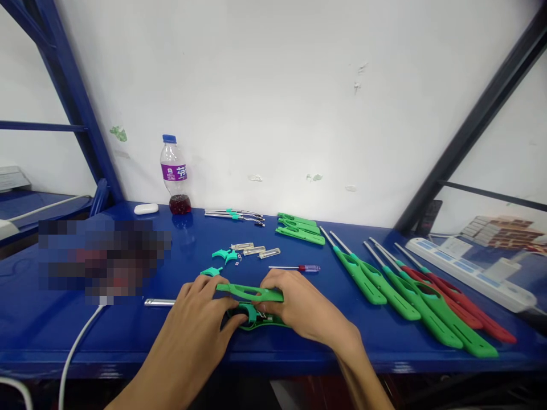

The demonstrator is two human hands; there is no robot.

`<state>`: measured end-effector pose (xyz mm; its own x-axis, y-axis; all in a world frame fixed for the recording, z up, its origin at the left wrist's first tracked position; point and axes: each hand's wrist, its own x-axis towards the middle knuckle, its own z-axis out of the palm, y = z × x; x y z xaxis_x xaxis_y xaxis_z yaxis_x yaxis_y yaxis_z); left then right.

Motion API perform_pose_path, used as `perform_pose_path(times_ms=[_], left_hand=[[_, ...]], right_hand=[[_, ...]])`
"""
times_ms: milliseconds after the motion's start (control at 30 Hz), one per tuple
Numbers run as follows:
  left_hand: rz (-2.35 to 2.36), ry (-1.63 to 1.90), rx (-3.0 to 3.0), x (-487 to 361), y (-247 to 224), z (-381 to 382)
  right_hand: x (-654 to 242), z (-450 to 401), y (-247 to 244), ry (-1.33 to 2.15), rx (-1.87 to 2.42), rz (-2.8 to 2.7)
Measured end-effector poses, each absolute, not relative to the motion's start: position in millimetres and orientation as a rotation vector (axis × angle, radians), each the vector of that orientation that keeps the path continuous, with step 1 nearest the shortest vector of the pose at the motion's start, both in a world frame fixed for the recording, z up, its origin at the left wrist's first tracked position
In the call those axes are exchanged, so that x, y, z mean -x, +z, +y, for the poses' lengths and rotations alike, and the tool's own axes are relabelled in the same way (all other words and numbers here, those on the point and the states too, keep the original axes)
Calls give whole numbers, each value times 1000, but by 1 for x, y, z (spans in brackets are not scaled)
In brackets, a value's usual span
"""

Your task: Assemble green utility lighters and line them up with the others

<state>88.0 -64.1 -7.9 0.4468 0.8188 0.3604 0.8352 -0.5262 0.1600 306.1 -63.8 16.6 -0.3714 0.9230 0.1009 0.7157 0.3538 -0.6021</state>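
In front of me lies a gas lighter in parts, its long metal barrel (159, 303) pointing left from under my left hand (200, 313). A green shell half (250, 293) is held above the lower half by my left and right hand (297, 302), one at each end. Between the halves show a teal trigger (248, 312) and a small metal piece near my right fingertips. My left fingers curl round the barrel end; my right fingers pinch the handle end. Both palms hide parts of the lighter.
Loose teal triggers (221, 254), clear fuel tanks (255, 250) and a screwdriver (305, 268) lie beyond my hands. Barrels with wires (233, 214) and green shell halves (301, 234) are near the wall. Complete lighters (363, 279), a power strip (470, 276) and a bottle (174, 176) flank them.
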Motion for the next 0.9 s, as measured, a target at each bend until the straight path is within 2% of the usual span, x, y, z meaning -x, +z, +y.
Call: perform_pose_path(times_ms=[533,733,900], left_hand=[[-1539,-610,2767,-77,-9,-58],[-1485,-549,2842,-79,-5,-60],[-1399,-682,2805,-75,-1,-60]], right_hand=[[-307,-68,27,573,1425,-2233],[-313,-71,37,569,1432,-2080],[-323,-80,43,543,1466,-2124]])
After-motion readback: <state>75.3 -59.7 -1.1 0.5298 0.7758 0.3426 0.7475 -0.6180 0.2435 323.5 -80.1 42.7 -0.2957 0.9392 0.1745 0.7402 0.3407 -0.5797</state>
